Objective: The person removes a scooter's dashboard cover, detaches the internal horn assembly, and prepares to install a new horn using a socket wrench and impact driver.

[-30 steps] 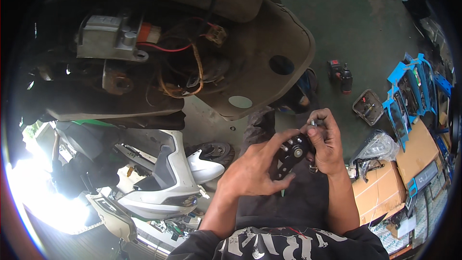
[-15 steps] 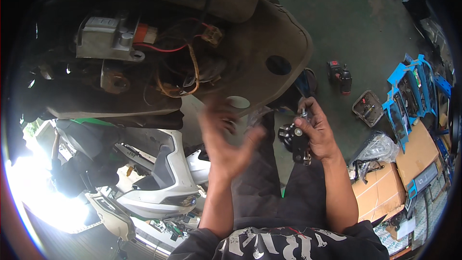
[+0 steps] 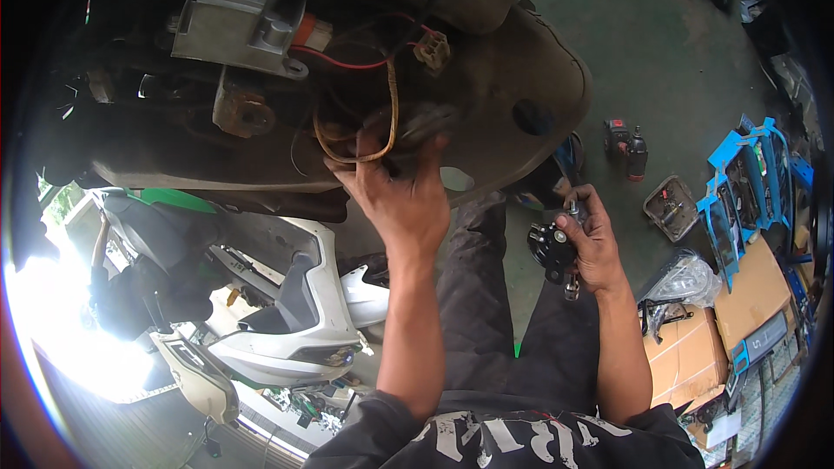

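My left hand [image 3: 398,200] reaches up under the dark body panel [image 3: 495,78]. Its thumb and fingers close around a blurred grey part [image 3: 421,122], whose kind I cannot make out. A yellowish wire loop [image 3: 393,108] passes over the fingertips. Lower right, my right hand [image 3: 595,239] grips a round black horn-like part [image 3: 551,247] with a bracket. A silver bolt [image 3: 573,208] stands up beside the thumb. Above the left hand sit a silver metal unit [image 3: 230,26] with an orange plug [image 3: 304,32], a red wire [image 3: 343,56] and a pale connector [image 3: 433,50].
A black and red cordless power tool [image 3: 627,149] and a small tray of parts [image 3: 673,208] lie on the floor to the right. Beyond are blue racks [image 3: 747,161] and cardboard boxes [image 3: 686,356]. A white scooter [image 3: 295,330] stands at lower left, near a rusty bracket [image 3: 243,113] overhead.
My left hand has risen from below the panel to the grey part by the wire loop. The right hand still holds the black part, now turned differently. The whole view has shifted.
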Available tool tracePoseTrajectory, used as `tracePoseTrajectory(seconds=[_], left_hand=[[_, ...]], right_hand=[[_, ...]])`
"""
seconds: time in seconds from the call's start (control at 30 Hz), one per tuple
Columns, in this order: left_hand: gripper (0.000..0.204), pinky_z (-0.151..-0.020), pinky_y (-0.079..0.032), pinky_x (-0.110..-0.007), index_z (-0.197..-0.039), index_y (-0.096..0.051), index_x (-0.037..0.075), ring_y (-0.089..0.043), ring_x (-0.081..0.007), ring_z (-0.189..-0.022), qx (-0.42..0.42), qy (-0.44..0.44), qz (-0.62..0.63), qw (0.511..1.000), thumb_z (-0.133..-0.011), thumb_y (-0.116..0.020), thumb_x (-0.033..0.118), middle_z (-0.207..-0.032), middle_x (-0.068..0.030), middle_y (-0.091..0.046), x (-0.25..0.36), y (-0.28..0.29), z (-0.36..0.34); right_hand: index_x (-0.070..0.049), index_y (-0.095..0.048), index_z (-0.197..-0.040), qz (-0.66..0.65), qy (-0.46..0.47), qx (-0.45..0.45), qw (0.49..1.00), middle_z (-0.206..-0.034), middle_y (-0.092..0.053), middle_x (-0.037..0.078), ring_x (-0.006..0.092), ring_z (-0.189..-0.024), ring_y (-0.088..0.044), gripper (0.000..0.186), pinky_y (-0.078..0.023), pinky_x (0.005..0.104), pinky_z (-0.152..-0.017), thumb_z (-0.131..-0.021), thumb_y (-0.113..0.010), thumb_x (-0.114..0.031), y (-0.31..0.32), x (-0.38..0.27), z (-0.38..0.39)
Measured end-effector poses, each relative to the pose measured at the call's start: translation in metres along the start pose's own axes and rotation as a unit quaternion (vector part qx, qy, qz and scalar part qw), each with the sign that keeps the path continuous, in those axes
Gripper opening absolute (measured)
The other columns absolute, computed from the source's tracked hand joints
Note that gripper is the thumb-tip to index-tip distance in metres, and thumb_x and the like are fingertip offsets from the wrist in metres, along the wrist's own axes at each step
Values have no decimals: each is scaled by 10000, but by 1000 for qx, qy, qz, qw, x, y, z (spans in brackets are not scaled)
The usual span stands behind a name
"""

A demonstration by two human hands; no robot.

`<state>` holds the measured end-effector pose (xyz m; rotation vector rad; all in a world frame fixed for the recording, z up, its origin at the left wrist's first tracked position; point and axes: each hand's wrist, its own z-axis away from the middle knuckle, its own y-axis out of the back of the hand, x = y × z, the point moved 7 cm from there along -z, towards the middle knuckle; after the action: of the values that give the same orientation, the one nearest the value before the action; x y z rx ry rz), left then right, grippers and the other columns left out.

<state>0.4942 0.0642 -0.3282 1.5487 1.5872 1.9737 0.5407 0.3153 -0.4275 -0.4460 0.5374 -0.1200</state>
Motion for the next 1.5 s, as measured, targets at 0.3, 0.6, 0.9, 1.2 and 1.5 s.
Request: tracePoseTrajectory(seconds=[0.3,0.6,0.9,1.2,1.5], left_hand=[[459,-919,-517,-351,-1175,-572,-11,-549,-223,-1100,-177,114,45,977,-790,-807,74,-1233,-145,-433,1,14,17],[950,-813,-560,-342,-1351,-79,163,-625,-245,-1001,-174,61,219,958,-732,-747,-107,-1265,-233,-458,-40,0,51],[761,-800,-471,-314,-1355,-219,46,-590,-203,-859,-239,86,259,932,-684,-570,-28,-969,-157,-625,-56,-5,73],[427,-522,-320,-219,-1094,-646,-44,-429,-50,-569,-320,151,243,903,-844,-750,286,-628,37,-494,-40,-34,65],[236,-580,-394,-226,-951,-670,-71,-493,-53,-626,-246,211,265,908,-912,-684,161,-681,-3,-593,-4,-61,56]], right_hand=[[-120,-450,-1049,25,41,47,998,-708,-506,-51,-5,-501,-460,258,-301,179,-363,-955,-675,-207,4,-9,-2],[-80,-415,-1089,86,188,154,966,-735,-534,-13,16,-509,-447,210,-303,196,-389,-991,-598,-112,5,-23,-4],[-42,-439,-1076,234,378,219,868,-875,-452,8,42,-662,-425,233,-366,207,-564,-958,-638,-71,-14,-35,-11],[-16,-457,-1107,319,429,314,784,-830,-539,76,139,-666,-523,262,-456,295,-615,-946,-654,-75,-31,-61,-34],[-13,-464,-1094,294,442,353,770,-793,-549,102,186,-624,-538,260,-461,328,-588,-961,-653,-134,-29,-65,-40]])
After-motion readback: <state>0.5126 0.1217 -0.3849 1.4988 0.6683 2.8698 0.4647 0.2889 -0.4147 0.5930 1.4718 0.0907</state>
